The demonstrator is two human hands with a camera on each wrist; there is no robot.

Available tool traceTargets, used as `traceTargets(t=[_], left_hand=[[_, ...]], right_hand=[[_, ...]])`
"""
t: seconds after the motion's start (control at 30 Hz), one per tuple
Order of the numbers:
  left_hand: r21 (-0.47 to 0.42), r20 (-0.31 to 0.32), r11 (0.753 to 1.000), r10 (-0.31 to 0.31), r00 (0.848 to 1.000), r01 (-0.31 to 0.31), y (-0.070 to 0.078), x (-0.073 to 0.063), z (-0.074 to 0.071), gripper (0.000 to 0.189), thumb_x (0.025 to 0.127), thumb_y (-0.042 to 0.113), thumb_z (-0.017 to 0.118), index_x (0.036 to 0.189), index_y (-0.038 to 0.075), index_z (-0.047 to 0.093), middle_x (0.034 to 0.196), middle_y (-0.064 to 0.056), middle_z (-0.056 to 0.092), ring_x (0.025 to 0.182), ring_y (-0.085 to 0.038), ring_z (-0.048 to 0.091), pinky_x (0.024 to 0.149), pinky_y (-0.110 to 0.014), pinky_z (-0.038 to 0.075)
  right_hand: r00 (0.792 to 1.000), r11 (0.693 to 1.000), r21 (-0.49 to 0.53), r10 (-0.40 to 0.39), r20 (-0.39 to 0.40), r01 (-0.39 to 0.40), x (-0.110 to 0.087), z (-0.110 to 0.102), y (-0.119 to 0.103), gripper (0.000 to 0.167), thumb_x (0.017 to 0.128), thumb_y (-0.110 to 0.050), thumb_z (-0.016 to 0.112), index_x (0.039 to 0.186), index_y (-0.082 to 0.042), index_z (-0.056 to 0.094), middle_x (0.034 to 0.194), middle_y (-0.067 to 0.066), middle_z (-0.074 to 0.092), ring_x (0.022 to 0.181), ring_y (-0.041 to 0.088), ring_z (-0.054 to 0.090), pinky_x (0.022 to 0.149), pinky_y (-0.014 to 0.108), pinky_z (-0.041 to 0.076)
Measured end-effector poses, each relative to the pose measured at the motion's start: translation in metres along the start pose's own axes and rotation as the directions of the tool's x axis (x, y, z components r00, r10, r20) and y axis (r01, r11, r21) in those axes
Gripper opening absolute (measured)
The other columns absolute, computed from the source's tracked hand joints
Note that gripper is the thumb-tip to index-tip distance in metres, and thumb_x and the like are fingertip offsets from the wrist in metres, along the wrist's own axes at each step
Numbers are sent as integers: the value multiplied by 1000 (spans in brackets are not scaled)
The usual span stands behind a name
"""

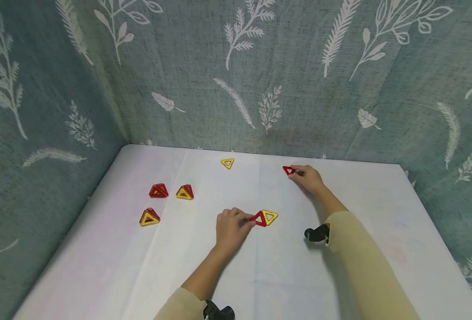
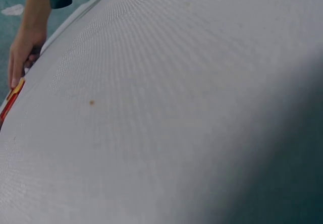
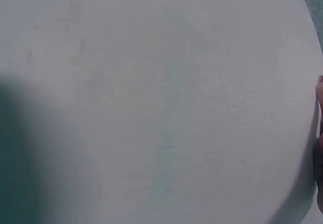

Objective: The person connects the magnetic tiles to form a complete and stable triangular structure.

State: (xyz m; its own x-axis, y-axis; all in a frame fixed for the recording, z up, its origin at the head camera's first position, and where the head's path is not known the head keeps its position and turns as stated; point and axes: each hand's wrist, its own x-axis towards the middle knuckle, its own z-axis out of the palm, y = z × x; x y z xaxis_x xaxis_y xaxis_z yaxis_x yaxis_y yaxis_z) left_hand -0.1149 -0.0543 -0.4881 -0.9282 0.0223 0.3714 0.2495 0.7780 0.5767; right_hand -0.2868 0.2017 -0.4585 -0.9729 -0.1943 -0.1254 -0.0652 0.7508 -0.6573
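In the head view my left hand [image 1: 231, 229] pinches the left corner of a red triangle tile [image 1: 263, 223], thumb and index finger at its edge. Against that tile's right side lies a yellow triangle tile [image 1: 275, 216], edge to edge on the table. Farther back and to the right, my right hand [image 1: 309, 178] holds a smaller-looking red triangle tile [image 1: 285, 168] by its right corner. The left wrist view catches a hand [image 2: 26, 50] over red and yellow tile edges [image 2: 15, 93] at its left border. Only a sliver of fingers [image 3: 320, 158] enters the right wrist view.
At the left stand three small pyramids of triangle tiles: a red one [image 1: 158, 190], a red-and-yellow one [image 1: 185, 192] and another red-and-yellow one [image 1: 150, 217]. A single yellow triangle [image 1: 222, 162] lies near the back edge. Leaf-patterned green cloth [image 1: 204, 120] rises behind the white table [image 1: 100, 266].
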Motion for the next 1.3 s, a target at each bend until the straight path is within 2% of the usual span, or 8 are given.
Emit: traceTargets(t=[0.1, 0.33, 0.47, 0.6, 0.8, 0.97, 1.13, 1.3], left_hand=[[2, 18, 1000, -5, 1000, 5, 1, 2, -2, 15, 77, 27, 77, 89, 19, 77, 81, 5, 64, 80, -16, 53, 72, -33, 37], [4, 38, 1000, -24, 999, 24, -1, 4, -4, 13, 78, 27, 76, 90, 20, 77, 82, 4, 64, 81, -17, 53, 73, -34, 37], [-14, 32, 1000, -26, 999, 26, -2, 3, -3, 13, 77, 26, 77, 89, 20, 77, 81, 4, 64, 80, -17, 53, 73, -34, 36], [-28, 33, 999, -34, 999, 35, -1, 2, -1, 14, 77, 27, 77, 90, 19, 77, 82, 4, 64, 80, -17, 53, 73, -34, 36], [-23, 37, 998, -51, 998, 51, 0, 3, -1, 14, 79, 25, 76, 91, 19, 77, 84, 3, 64, 82, -17, 53, 74, -34, 37], [-48, 47, 996, -68, 997, 70, 1, 6, 0, 14, 83, 24, 73, 94, 17, 76, 87, 0, 62, 82, -19, 52, 74, -35, 37], [13, 96, 995, -95, 991, 94, 3, 9, 3, 33, 79, 41, 73, 104, 19, 72, 97, -1, 60, 93, -20, 52, 80, -36, 37], [107, 134, 980, -182, 974, 168, 11, 11, 9, 57, 70, 58, 74, 111, 19, 64, 106, -2, 58, 102, -20, 49, 87, -40, 35]], right_hand=[[1000, 1000, 0, 2, -11, -2, -3, 3, -1, 49, 89, -30, 66, 133, -11, 55, 117, 18, 56, 105, 31, 51, 91, 47, 41], [998, 997, -69, -43, -49, 40, -12, 17, -4, 41, 85, -34, 69, 123, -17, 65, 104, 9, 59, 92, 23, 52, 77, 35, 43], [997, 996, -72, -66, -52, 62, -17, 21, -9, 44, 84, -35, 70, 124, -17, 64, 103, 8, 57, 93, 23, 52, 77, 34, 42], [998, 994, -87, -68, -1, 68, -17, 16, -12, 44, 85, -34, 70, 125, -16, 63, 108, 10, 56, 98, 25, 52, 79, 36, 42], [992, 990, -106, -79, 95, 89, -18, 10, -12, 41, 84, -33, 71, 121, -15, 66, 113, 10, 52, 94, 24, 49, 73, 32, 37], [983, 977, -141, -141, 121, 158, -22, 9, -11, 41, 84, -33, 71, 121, -17, 66, 113, 8, 49, 87, 21, 47, 67, 30, 35], [960, 959, -106, -248, 131, 262, -26, 13, -12, 39, 84, -32, 72, 119, -15, 67, 109, 8, 49, 80, 18, 45, 65, 29, 35], [943, 950, -57, -297, 148, 308, -31, 16, -12, 33, 85, -26, 71, 115, -12, 70, 110, 8, 48, 76, 16, 44, 65, 28, 36]])
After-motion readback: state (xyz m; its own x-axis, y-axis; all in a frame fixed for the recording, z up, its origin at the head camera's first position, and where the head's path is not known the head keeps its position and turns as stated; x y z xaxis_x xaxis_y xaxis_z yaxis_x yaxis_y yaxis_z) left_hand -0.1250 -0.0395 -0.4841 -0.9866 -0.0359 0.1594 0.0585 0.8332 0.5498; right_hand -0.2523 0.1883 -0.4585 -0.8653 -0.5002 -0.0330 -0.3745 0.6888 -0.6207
